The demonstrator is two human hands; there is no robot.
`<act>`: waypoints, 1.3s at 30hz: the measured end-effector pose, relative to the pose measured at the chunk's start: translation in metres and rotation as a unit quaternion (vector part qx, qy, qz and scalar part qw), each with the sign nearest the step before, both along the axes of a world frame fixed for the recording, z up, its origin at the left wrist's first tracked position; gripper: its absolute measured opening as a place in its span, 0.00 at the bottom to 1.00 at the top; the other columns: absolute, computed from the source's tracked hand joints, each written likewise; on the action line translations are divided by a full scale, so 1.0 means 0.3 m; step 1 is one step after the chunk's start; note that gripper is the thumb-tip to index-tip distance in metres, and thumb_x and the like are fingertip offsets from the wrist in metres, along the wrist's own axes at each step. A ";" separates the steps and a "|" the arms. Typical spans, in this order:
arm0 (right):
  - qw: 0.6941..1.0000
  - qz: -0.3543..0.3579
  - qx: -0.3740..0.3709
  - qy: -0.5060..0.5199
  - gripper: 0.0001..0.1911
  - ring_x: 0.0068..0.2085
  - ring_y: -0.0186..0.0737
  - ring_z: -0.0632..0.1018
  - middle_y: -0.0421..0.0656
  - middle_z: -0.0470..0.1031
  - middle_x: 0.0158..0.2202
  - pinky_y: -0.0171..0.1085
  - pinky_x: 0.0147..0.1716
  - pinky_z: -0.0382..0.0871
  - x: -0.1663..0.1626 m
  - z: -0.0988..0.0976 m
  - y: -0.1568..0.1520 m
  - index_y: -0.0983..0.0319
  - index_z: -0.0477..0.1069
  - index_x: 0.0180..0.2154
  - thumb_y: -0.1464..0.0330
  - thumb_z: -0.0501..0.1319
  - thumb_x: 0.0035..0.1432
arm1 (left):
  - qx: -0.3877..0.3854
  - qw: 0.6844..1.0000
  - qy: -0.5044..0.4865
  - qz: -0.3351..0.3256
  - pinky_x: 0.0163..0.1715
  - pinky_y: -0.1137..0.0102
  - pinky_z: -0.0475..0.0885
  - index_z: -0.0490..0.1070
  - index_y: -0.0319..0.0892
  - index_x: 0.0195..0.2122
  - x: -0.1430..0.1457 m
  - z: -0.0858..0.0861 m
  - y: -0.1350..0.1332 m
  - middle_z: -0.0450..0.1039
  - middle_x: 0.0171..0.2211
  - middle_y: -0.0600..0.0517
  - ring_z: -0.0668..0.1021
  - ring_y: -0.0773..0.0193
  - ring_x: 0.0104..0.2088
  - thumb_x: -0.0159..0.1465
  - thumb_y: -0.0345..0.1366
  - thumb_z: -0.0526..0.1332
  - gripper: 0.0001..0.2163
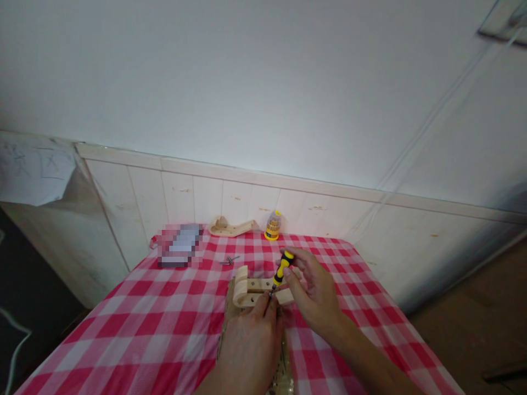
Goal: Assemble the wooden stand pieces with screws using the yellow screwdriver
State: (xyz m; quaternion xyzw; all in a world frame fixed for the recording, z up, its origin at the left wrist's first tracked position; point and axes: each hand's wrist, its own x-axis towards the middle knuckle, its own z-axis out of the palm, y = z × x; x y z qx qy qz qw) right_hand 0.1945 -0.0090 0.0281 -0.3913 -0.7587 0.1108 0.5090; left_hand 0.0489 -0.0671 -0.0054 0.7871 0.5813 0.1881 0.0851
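My right hand (315,288) is closed around a yellow and black screwdriver (283,267), which slants downward. Its tip meets a wooden piece with a curled end (241,291) and dark holes along its two bars. Over the near bar, my left hand (253,340) has its fingers pressed together right at the screwdriver's tip. Whatever they pinch there is too small to make out. Under the wooden piece and my left hand lies a brownish board-like strip (286,367), mostly covered. Several loose screws (229,260) lie beyond the wooden piece, to the left.
Against the wall stand a second curved wooden piece (231,226) and a clear, yellow-based container (273,226). A blurred-out phone-like object (181,245) lies at the table's back left. A red-and-white checked cloth (164,334) covers the table. White panelling (234,195) runs behind it.
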 end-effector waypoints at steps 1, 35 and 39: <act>1.000 0.013 -0.009 0.011 0.18 0.48 0.45 0.85 0.48 0.82 0.50 0.43 0.48 0.81 0.000 -0.004 0.001 0.56 0.70 0.57 0.70 0.59 0.67 | 0.002 1.000 -0.001 -0.002 0.53 0.48 0.80 0.77 0.43 0.57 -0.001 -0.002 0.000 0.77 0.59 0.45 0.85 0.50 0.46 0.71 0.32 0.53 0.18; 0.999 0.020 -0.027 0.042 0.18 0.46 0.45 0.84 0.47 0.82 0.47 0.44 0.46 0.81 -0.012 -0.029 0.013 0.56 0.73 0.56 0.69 0.64 0.66 | -0.034 0.999 -0.001 -0.004 0.54 0.46 0.78 0.76 0.43 0.58 0.007 0.028 0.000 0.77 0.59 0.44 0.83 0.49 0.49 0.73 0.33 0.51 0.19; 0.999 0.025 0.005 0.037 0.17 0.43 0.43 0.84 0.45 0.83 0.44 0.43 0.46 0.81 -0.018 -0.022 0.014 0.55 0.75 0.54 0.70 0.67 0.64 | -0.031 0.999 -0.010 -0.003 0.55 0.48 0.77 0.77 0.42 0.55 0.004 0.024 -0.002 0.78 0.58 0.44 0.82 0.49 0.50 0.72 0.32 0.52 0.17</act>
